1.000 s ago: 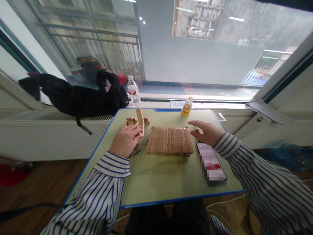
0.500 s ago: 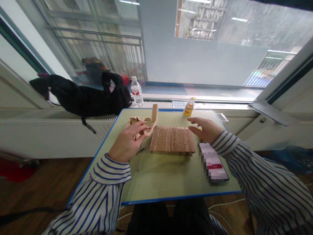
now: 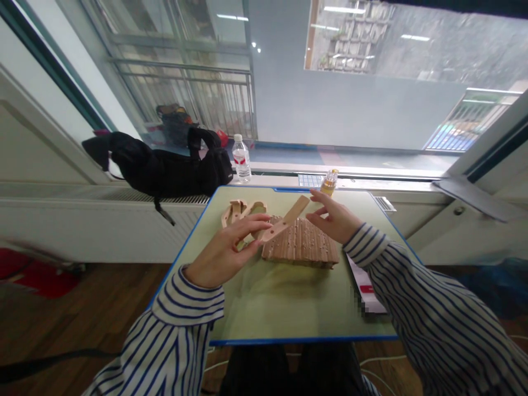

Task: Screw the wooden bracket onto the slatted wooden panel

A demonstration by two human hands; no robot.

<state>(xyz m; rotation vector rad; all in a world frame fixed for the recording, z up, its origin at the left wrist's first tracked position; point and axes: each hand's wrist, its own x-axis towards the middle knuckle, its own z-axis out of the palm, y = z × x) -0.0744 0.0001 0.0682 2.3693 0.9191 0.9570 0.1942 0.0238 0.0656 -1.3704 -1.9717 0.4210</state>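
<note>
A flat, light wooden piece with small holes (image 3: 287, 218) is pinched between the thumb and fingers of my left hand (image 3: 226, 247). It slants up to the right, above a ridged brown block of corrugated cardboard (image 3: 301, 245) dotted with small holes. My right hand (image 3: 333, 216) hovers at the block's far right, fingers apart and nothing between them, close to the wooden piece's upper end. More curved wooden pieces (image 3: 234, 209) lie on the table beyond my left hand, partly hidden by it.
The pale green table (image 3: 289, 313) has a blue edge. A phone (image 3: 367, 289) lies under my right forearm. A small bottle of yellow liquid (image 3: 329, 182) stands at the far edge. On the sill are a water bottle (image 3: 241, 159) and a black bag (image 3: 165, 170).
My left hand has brought the wooden piece right, over the cardboard block, and tilted it. My right hand has come closer to its upper end. The view has shifted slightly.
</note>
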